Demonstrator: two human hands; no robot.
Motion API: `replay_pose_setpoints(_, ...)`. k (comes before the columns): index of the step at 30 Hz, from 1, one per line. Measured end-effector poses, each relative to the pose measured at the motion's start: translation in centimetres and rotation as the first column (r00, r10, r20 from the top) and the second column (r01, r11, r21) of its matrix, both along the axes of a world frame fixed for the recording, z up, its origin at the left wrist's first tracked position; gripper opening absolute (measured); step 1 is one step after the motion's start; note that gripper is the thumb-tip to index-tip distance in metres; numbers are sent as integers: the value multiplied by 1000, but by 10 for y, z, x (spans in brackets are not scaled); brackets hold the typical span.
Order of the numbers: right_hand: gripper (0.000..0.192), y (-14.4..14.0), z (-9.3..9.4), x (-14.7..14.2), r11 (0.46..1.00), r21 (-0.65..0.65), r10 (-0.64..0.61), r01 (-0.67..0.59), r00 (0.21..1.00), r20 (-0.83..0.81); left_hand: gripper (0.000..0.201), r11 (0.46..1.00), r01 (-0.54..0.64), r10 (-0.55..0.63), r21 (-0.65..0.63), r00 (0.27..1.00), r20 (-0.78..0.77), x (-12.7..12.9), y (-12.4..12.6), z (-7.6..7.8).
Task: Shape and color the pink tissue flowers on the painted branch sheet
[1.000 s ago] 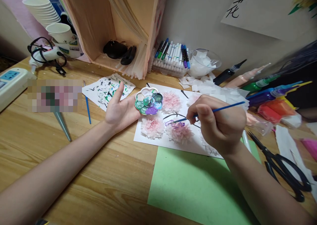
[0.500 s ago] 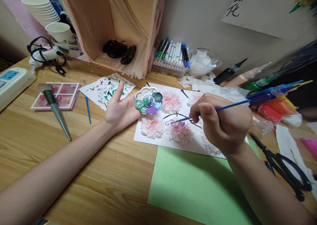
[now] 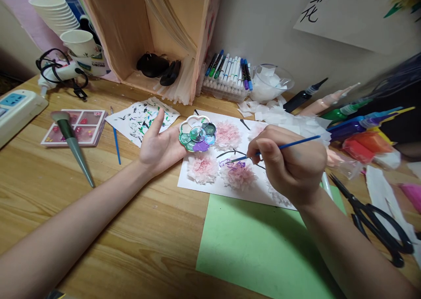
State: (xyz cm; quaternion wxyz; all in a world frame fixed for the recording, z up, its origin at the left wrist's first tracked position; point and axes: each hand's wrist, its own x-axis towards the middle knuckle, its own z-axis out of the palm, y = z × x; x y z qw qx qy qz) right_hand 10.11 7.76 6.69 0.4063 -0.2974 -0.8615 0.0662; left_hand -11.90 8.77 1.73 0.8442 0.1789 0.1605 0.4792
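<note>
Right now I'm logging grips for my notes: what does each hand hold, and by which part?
Left hand: flower-shaped paint palette, rim resting on its fingers. Right hand: thin blue paintbrush, pinched mid-handle.

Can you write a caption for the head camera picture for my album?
Right hand dabs a blue paintbrush on tissue flowers while left hand holds a flower-shaped palette.

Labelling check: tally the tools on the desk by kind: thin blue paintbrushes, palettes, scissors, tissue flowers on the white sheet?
Thin blue paintbrushes: 2 (one in the right hand, one lying on the desk)
flower-shaped palette: 1, on the left hand
scissors: 1
tissue flowers: 3 clear
Total: 7
</note>
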Motion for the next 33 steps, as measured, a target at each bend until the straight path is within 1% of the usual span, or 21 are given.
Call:
replay_pose_setpoints(7,37,1,-1,0,1000,10,10,-10,1000,2,74,1000,6,-6,0,1000,13,0,0,1)
replay_pose_setpoints(15,38,0,-1,-1,1000,-15,1,-1,1000,15,74,1000,10,-10,2,1000,18,0,0,0)
replay_pose_setpoints(20,38,-1,0,0,1000,-10,14,-14,999,-29,74,1000,5,-5,5,1000,-2,-1,1,-1)
replay_pose_setpoints(24,38,-2,2,0,1000,-20,1,-2,999,-52,73,1000,6,-6,4,1000,-3,-1,0,-2)
replay_pose_setpoints(33,37,0,-1,0,1000,5,5,-5,1000,-2,75,1000,0,0,0,1000,3,-1,0,-2)
